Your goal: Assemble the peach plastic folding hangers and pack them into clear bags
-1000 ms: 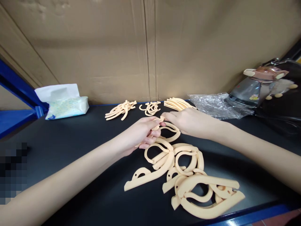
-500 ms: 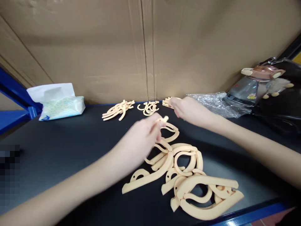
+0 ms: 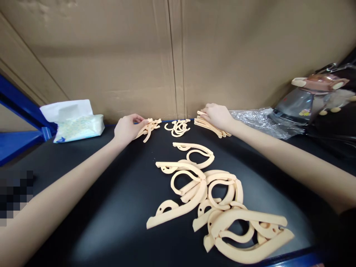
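My left hand [image 3: 129, 127] reaches into the left pile of curved beige hanger arms [image 3: 147, 129]; thumb and fingers close around a piece at its near side, partly hidden by the hand. My right hand [image 3: 217, 115] is over the right pile of slim hanger arms [image 3: 213, 128]. Its fingers pinch one hanger arm [image 3: 199, 112], whose end sticks out to the left above the others. Between the hands lies a small heap of beige hooks [image 3: 179, 128]. Closer to me are several folded beige plastic hangers [image 3: 194, 148], some overlapping in a larger heap [image 3: 250, 215].
A tissue pack [image 3: 80, 126] stands at the back left by a blue frame post [image 3: 22, 139]. Clear plastic wrap [image 3: 261, 120] and a drinking bottle [image 3: 297, 102] are at the back right. A cardboard wall [image 3: 125, 55] closes off the rear of the black table [image 3: 111, 215].
My left hand has moved from above the folded hangers, where it pinched a small beige piece, left to the pile of arms. My right hand stays at the right pile, now with an arm's end showing.
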Tool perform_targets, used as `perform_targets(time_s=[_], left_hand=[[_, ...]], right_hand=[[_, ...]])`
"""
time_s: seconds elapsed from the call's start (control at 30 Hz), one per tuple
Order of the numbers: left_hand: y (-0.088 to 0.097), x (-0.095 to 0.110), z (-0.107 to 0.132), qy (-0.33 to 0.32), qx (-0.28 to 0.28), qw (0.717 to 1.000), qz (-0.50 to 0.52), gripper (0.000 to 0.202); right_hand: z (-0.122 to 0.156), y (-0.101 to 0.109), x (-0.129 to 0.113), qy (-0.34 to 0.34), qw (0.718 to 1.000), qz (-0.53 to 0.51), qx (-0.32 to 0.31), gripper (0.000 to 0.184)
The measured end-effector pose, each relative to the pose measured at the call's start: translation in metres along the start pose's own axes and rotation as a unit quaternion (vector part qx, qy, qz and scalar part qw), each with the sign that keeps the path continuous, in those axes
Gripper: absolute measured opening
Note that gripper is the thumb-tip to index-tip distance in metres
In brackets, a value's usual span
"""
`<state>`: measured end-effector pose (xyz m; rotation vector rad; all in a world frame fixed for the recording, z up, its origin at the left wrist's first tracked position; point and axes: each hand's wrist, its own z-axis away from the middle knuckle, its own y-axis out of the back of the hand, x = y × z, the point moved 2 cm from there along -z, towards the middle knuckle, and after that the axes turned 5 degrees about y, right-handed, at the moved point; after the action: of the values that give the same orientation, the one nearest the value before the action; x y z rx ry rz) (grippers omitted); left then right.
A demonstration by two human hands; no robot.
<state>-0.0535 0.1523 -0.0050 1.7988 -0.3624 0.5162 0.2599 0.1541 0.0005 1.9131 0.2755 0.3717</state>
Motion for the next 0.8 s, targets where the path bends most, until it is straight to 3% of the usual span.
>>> perform_targets(time_s=[0.13, 0.23, 0.3, 0.4, 0.5, 0.57, 0.67, 0.8], left_hand=[[-0.004, 0.000, 0.010, -0.015, 0.010, 0.999, -0.029, 0.055], [-0.004, 0.005, 0.028, -0.043, 0.009, 0.999, -0.033, 0.076], [-0.001, 0.014, 0.044, -0.087, 0.028, 0.995, -0.028, 0.074], [0.007, 0.036, 0.067, -0.143, 0.044, 0.989, -0.004, 0.053], [0.007, 0.059, 0.084, -0.161, -0.011, 0.987, 0.029, 0.031], [0.001, 0.071, 0.088, -0.154, -0.077, 0.983, 0.056, 0.029], [-0.017, 0.083, 0.085, -0.124, -0.156, 0.972, 0.127, 0.030], [-0.039, 0.095, 0.071, -0.061, -0.219, 0.936, 0.269, 0.020]], right_hand=[[0.012, 0.010, -0.013, 0.041, 0.999, 0.003, 0.031, 0.037], [0.033, 0.020, -0.037, 0.102, 0.994, -0.030, 0.023, 0.035], [0.047, 0.024, -0.055, 0.149, 0.986, -0.079, -0.006, 0.034], [0.058, 0.022, -0.071, 0.158, 0.969, -0.184, -0.048, 0.024], [0.057, 0.017, -0.071, 0.127, 0.965, -0.224, -0.047, 0.013], [0.053, 0.015, -0.066, 0.102, 0.961, -0.254, -0.040, 0.013], [0.047, 0.014, -0.058, 0.072, 0.951, -0.300, -0.023, 0.015], [0.044, 0.016, -0.046, 0.052, 0.948, -0.314, 0.004, 0.012]])
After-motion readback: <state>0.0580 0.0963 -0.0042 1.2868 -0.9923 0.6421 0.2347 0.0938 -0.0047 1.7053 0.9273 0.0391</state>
